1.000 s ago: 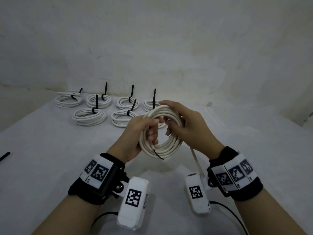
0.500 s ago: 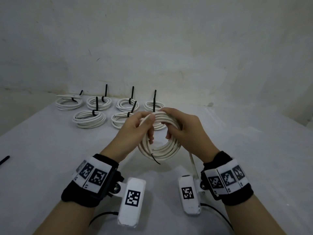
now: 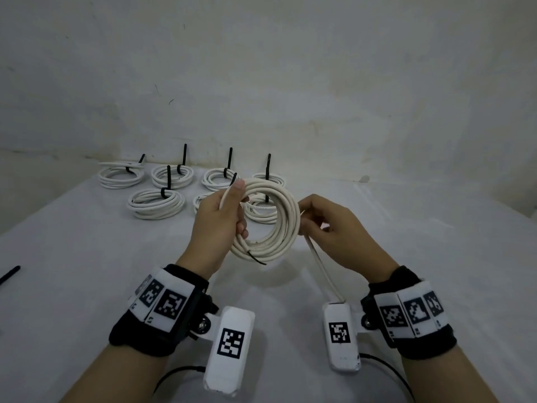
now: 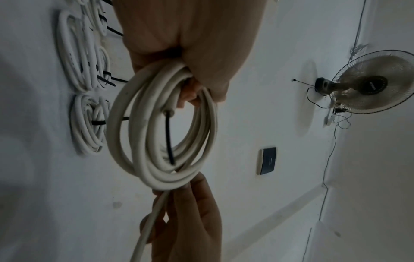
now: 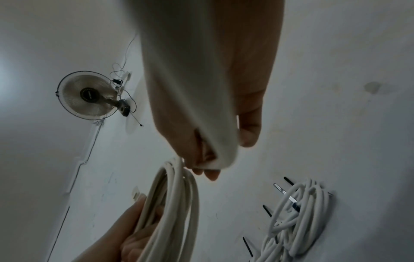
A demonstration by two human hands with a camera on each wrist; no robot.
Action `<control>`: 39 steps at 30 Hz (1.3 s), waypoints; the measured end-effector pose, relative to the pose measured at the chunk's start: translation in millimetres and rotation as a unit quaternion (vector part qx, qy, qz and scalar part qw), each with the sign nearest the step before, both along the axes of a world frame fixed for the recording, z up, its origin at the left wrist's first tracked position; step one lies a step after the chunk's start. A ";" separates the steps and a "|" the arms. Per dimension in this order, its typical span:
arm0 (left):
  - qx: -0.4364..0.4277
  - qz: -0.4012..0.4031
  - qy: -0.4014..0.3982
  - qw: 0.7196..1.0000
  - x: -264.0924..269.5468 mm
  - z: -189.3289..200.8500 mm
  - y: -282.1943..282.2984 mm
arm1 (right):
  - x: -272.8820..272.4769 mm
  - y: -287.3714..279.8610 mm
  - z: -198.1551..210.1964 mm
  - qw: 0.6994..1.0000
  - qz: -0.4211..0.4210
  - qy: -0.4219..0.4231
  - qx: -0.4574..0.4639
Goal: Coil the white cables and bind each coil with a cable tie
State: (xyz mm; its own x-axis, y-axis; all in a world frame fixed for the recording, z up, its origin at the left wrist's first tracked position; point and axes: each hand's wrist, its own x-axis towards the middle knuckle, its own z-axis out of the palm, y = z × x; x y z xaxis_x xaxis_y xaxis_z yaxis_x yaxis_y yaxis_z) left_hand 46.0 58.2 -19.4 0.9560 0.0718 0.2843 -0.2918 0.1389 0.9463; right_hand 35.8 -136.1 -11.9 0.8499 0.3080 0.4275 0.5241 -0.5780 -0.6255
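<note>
At lower centre, the loose tail of white round cable [image 3: 321, 266] ran up to the right hand [image 3: 334, 228], pinched in its grip just right of the upright white cable coil [image 3: 270, 222]. The left hand [image 3: 220, 219] clenched that coil's left rim. Beyond, on the white worktop [image 3: 72, 242], lay the tied white coils [image 3: 157, 203].

Black wristbands [image 3: 162, 321] carry white coded tags and cameras [image 3: 229, 347].

R hand [image 5: 208, 99] pinching cable [image 5: 174, 203], L hand [image 5: 125, 235] on coil
</note>
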 end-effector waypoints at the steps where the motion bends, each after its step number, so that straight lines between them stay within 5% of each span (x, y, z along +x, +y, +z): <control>1: -0.004 0.001 0.002 1.000 -0.3 -0.3 -0.7 | -0.8 1.0 0.6 1.000 0.002 0.017 0.008; 9: -0.087 -0.063 0.031 0.994 -5.7 2.3 -8.7 | -2.5 6.3 1.0 0.980 -0.004 0.093 0.177; 19: -0.034 -0.071 0.024 0.997 -7.6 -0.3 -12.9 | 2.7 12.4 -4.0 0.941 -0.036 0.066 0.330; 32: 0.015 -0.067 0.013 0.998 -6.8 -1.8 -10.7 | 4.8 17.6 -10.3 0.922 -0.060 0.051 0.380; 39: -0.047 -0.062 0.019 0.997 -5.3 0.4 -7.2 | 0.2 19.4 -13.2 0.924 0.009 0.152 0.350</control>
State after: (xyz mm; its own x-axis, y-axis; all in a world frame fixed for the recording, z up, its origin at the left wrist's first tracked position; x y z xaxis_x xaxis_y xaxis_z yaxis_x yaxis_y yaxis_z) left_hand 40.7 51.0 -19.0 0.9692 -0.0224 0.2454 -0.2313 0.2608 0.9373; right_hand 36.0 -116.7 -25.1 0.9609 0.0626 0.2696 0.2681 0.0317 -0.9629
